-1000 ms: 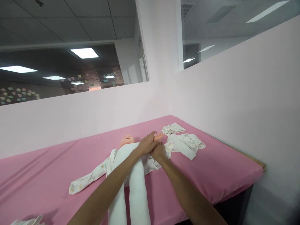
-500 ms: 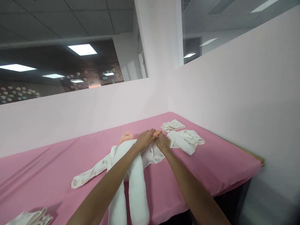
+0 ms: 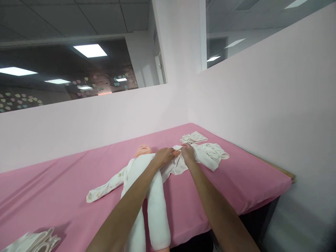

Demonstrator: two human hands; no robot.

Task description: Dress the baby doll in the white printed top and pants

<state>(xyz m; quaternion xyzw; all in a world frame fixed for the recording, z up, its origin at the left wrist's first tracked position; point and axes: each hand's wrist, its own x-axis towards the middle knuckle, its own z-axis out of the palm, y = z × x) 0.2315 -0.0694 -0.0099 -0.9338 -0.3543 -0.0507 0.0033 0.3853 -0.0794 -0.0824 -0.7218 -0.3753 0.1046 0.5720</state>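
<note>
A baby doll (image 3: 139,166) with a soft white body lies on its back, its head at the far side and its legs toward me. A white baby shirt lies open beneath it, and a printed sleeve (image 3: 106,189) stretches out to the left. My left hand (image 3: 164,156) is closed around the doll's arm near its small hand (image 3: 176,153). Just to the right, my right hand (image 3: 188,153) pinches the shirt's fabric (image 3: 179,165). My left forearm crosses over the doll's body and hides part of it.
A pink sheet (image 3: 63,189) covers the table. White garments (image 3: 211,155) and a folded printed cloth (image 3: 194,137) lie at the back right. More folded cloth (image 3: 34,241) sits at the front left. Pale walls (image 3: 252,98) with windows close off the back and right.
My right hand has moved slightly right and up, away from the doll's hand, and now holds the shirt's fabric. My left hand keeps its grip on the doll's arm.
</note>
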